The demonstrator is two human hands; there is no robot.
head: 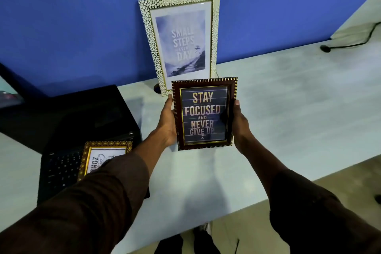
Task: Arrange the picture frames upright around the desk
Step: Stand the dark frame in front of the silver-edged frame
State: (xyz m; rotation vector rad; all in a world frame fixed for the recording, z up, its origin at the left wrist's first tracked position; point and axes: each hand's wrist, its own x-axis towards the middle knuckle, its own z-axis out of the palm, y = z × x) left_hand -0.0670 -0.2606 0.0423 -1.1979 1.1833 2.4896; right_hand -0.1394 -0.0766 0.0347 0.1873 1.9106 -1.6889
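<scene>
A dark brown frame (204, 113) reading "Stay focused and never give up" is held upright above the pale desk (288, 109). My left hand (167, 121) grips its left edge and my right hand (240, 128) grips its right edge. Behind it, a taller white-and-gold pebbled frame (179, 39) stands upright, leaning against the blue wall. A small ornate gold frame (103, 156) lies flat on the laptop keyboard at the lower left, partly hidden by my left sleeve.
An open black laptop (68, 130) sits at the left of the desk. A black cable and plug (338, 46) lie at the far right near a second desk surface (358, 20). The desk's front edge runs diagonally at the lower right, with floor below.
</scene>
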